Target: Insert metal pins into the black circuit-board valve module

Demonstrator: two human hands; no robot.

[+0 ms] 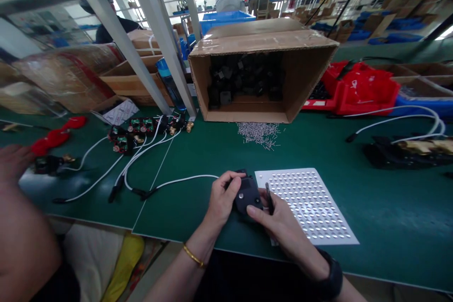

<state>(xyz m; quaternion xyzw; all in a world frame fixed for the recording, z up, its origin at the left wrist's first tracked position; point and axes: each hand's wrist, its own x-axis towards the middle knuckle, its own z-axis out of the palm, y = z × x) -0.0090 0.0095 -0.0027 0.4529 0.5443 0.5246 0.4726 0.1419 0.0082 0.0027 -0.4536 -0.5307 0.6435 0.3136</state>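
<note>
A black device housing (247, 194) is held between both hands near the table's front edge. My left hand (222, 198) pinches its upper left side, thumb on top. My right hand (278, 217) grips its lower right side with the thumb on the face, and a dark slim tool (270, 198) stands up between its fingers. A white cable (187, 178) runs left from beside the housing. Just right of my hands, partly under the right one, lies a white sheet (311, 203) with rows of shiny round pieces. Small metal pins (260, 133) are heaped behind the housing.
An open cardboard box (247, 114) with black parts stands at the back. Circuit-board assemblies (141, 127) with white cables lie left, near a co-worker's arm (24, 226). Red bins (368, 92) stand back right; black and brass assemblies (410, 151) lie at the right. A metal frame (152, 33) rises back left.
</note>
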